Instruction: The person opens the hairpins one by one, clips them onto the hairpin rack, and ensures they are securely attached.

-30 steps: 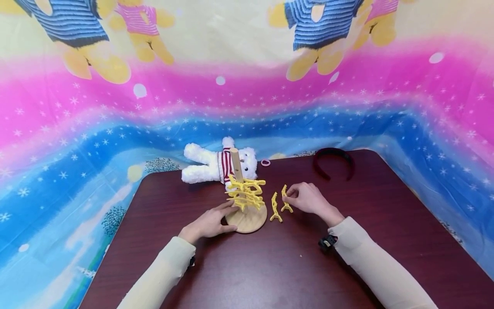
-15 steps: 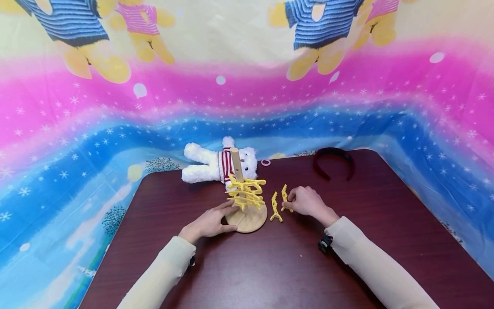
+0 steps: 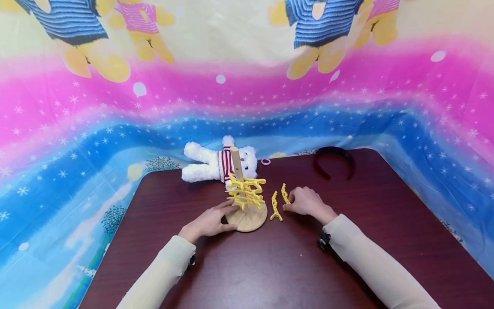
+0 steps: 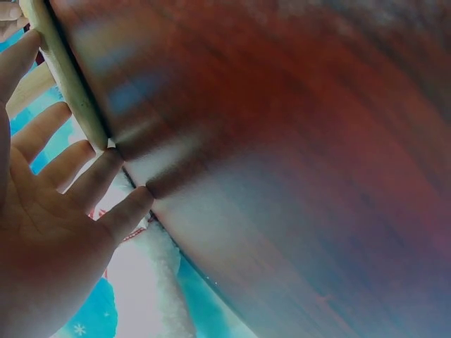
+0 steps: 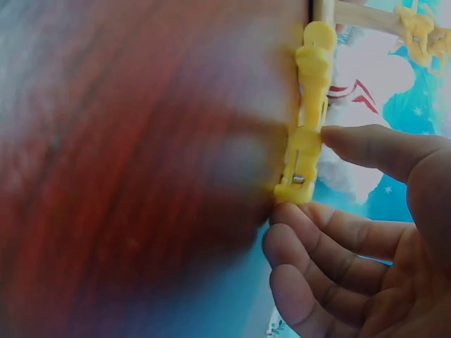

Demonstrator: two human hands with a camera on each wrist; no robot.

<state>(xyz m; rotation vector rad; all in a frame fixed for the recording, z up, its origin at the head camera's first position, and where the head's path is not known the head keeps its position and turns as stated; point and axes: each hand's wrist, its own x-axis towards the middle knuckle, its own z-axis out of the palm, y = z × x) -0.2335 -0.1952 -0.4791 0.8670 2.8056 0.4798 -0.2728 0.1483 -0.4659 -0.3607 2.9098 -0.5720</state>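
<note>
Braces wooden stand (image 3: 251,219) with spread left fingers (image 4: 127,213) (steadiness, prob), pinches yellow clip (image 3: 285,194) right of it with right fingers (image 5: 291,289).

The held clip (image 5: 303,144) looks like smooth plastic with a bit of metal (image 5: 299,179). The stand (image 3: 248,219) is smooth, dull wood. The table (image 3: 266,274) looks like shiny wood. The bear (image 3: 201,165) is fluffy.

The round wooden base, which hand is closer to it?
Left. The left hand touches the round wooden base at its left edge; the right hand is apart from it, off to the right.
</note>
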